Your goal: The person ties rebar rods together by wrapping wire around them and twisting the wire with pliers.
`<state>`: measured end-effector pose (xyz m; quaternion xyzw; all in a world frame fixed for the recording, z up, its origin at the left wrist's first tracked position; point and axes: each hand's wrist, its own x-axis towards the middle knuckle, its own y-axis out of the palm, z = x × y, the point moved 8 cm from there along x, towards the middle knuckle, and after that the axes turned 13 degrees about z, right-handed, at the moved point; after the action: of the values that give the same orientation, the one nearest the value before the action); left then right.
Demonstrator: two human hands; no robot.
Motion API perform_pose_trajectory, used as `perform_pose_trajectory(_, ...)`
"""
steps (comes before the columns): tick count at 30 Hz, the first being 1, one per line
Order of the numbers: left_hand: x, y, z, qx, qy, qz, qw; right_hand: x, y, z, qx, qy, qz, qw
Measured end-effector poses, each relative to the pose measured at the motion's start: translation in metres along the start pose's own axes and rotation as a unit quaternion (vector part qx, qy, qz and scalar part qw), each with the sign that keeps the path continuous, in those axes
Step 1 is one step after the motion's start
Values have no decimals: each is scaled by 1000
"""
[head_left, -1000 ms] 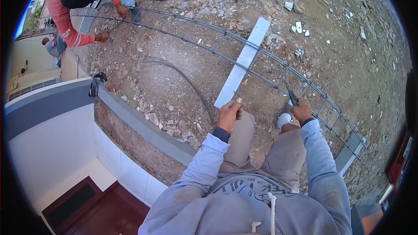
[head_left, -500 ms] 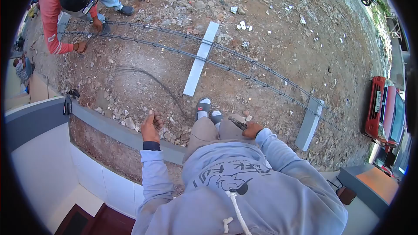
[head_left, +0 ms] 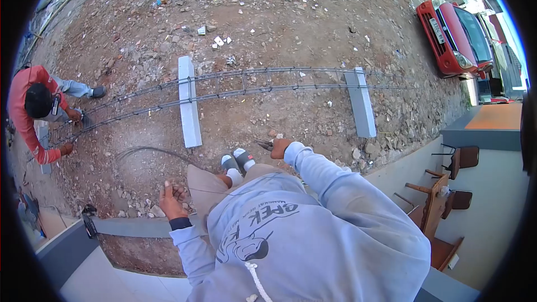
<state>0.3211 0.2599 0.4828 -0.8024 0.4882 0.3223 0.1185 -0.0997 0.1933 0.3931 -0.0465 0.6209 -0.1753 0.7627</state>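
Observation:
My right hand (head_left: 279, 148) grips dark pliers (head_left: 264, 145), whose jaws point left above my shoes. Low on the left, my left hand (head_left: 172, 200) has its fingers curled; whatever they hold is too small to make out. A thin dark wire (head_left: 240, 193) crosses my lap toward that hand. Beyond both hands, a long rebar frame (head_left: 268, 81) rests across a pale beam (head_left: 190, 103) and another beam (head_left: 362, 103). Neither hand touches the frame.
A co-worker in a red top (head_left: 33, 100) bends over the frame's left end. Loose wires (head_left: 151, 149) lie on the rubble ground. A low wall (head_left: 134, 227) runs beside me on the left. At right are a red car (head_left: 447, 36), chairs (head_left: 467, 156) and a wooden table (head_left: 433, 207).
My view has swung right, bringing the red car, chairs and table further in. My right hand has moved from near the frame back toward my body, pliers still held. The left has moved away from it.

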Motion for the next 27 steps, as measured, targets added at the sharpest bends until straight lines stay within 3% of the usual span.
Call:
perform_pose_trajectory(8,13,-116,-54,-21,83,-67,994,-8,-13,-28,69,44,-33,996)
perform_pose_trajectory(13,30,-139,-67,-11,63,-81,995,21,11,-11,55,108,-40,992)
perform_pose_trajectory(14,34,-142,-65,-2,57,-81,995,36,19,13,-74,49,-5,996)
perform_pose_trajectory(16,49,-153,-61,8,50,-59,997,48,46,69,-324,-67,67,941)
perform_pose_trajectory(19,61,-183,-72,30,49,-20,998,84,63,103,-106,-25,0,994)
perform_pose_trajectory(22,76,-249,-90,23,59,-2,998,32,53,174,61,47,-87,993)
perform_pose_trajectory(24,73,-306,-104,-6,70,-40,997,3,58,227,79,38,-84,993)
perform_pose_trajectory(25,68,-338,-111,-10,72,-54,996,48,84,219,-15,42,-35,998)
perform_pose_trajectory(26,64,-367,-116,-16,76,-59,995,32,87,229,81,87,-34,992)
perform_pose_trajectory(27,57,-403,-118,-15,76,-81,994,35,94,241,80,84,-36,993)
